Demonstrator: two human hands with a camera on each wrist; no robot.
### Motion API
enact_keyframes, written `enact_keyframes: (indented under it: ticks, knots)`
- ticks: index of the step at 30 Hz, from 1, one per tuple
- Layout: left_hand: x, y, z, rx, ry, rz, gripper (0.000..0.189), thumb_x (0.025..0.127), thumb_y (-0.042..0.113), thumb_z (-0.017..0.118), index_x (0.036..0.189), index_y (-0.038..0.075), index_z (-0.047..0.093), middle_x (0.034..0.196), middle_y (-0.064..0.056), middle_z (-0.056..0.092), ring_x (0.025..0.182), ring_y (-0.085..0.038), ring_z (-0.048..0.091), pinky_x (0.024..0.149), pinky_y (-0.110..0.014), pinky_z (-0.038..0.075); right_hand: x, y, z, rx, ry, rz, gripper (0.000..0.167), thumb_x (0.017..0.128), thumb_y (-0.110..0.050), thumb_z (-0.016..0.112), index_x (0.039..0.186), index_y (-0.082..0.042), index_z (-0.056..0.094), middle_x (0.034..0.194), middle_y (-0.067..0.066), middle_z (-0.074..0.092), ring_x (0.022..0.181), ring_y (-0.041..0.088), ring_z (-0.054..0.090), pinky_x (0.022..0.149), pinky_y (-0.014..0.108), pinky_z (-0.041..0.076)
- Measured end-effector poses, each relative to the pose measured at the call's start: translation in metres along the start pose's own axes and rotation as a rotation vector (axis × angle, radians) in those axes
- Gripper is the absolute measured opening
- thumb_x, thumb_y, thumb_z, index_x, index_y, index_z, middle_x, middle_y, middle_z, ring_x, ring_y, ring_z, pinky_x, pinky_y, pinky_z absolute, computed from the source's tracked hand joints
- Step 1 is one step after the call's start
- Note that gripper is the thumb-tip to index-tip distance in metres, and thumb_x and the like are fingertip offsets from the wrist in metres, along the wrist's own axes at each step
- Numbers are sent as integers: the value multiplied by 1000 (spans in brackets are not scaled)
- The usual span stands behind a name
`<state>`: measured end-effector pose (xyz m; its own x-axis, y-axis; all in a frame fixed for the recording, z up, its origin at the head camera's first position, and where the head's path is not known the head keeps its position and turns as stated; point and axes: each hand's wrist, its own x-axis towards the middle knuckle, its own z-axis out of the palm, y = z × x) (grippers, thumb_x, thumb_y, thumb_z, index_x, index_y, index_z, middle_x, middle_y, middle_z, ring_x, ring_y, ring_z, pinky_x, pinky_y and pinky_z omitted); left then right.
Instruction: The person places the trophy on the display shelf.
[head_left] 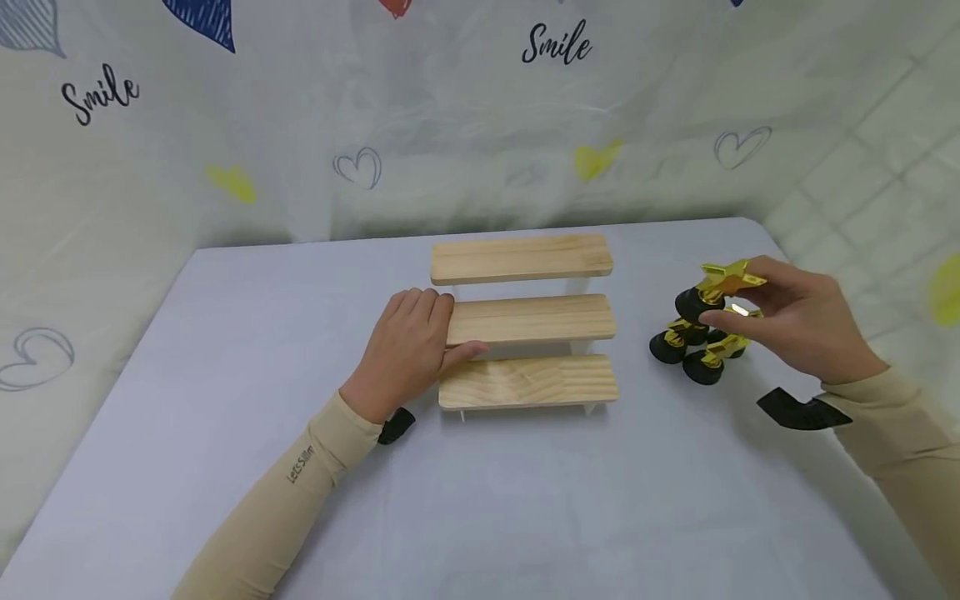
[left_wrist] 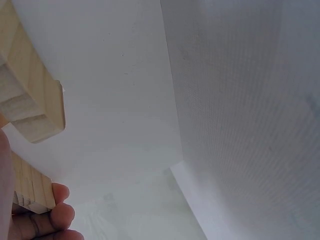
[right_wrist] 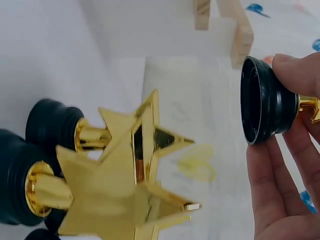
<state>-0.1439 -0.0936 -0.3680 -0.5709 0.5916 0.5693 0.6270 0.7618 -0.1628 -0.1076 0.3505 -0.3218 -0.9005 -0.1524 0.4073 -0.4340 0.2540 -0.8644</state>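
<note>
A three-tier wooden display stand [head_left: 532, 320] with white supports stands mid-table. My left hand [head_left: 407, 350] grips the left end of its middle board, thumb toward the front; the left wrist view shows fingertips curled round a board end [left_wrist: 37, 187]. At the right, my right hand [head_left: 806, 321] pinches a small gold star trophy [head_left: 699, 305] by its base and star, raised over the others. The hollow underside of its black base [right_wrist: 272, 102] shows in the right wrist view. Several more star trophies [head_left: 702, 367] stand close together below that hand, partly hidden by it.
The stand and trophies are on a table with a white cover [head_left: 480, 508]. A pale curtain [head_left: 465, 100] printed with hearts and "Smile" hangs behind the far edge. Black straps [head_left: 802, 411] sit at both wrists.
</note>
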Motion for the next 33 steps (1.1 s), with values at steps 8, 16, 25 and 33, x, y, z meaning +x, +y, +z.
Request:
enact_keyframes:
  ticks: [8,16,25,33]
  knots:
    - [-1,1,3,-11,6,-4,73,101,73,38,93,3,54,77,-8,50,68,-24,45,73,-36,45,2,-7,17,-191,-33,-68,42,63,31,79,94,7,63,93,-7,73,78,2,72,67,10,54]
    - [-3,2,4,-5,21,-1,75,101,75,31,92,3,53,76,-7,50,67,-24,43,73,-36,45,4,-12,32,-228,-68,-117,45,61,27,83,96,4,67,94,-5,69,78,5,64,66,12,50]
    - [-2,2,3,8,-2,-5,74,102,74,32,94,4,54,79,-8,52,70,-24,46,76,-37,46,-1,-19,48,-61,-136,-128,47,62,31,79,100,5,69,97,2,70,84,12,65,73,15,54]
    - [0,2,1,7,9,1,76,103,73,29,94,3,55,78,-8,51,69,-24,46,76,-37,46,-1,-15,63,168,-220,-235,52,58,39,73,103,13,67,101,10,71,90,16,66,76,19,53]
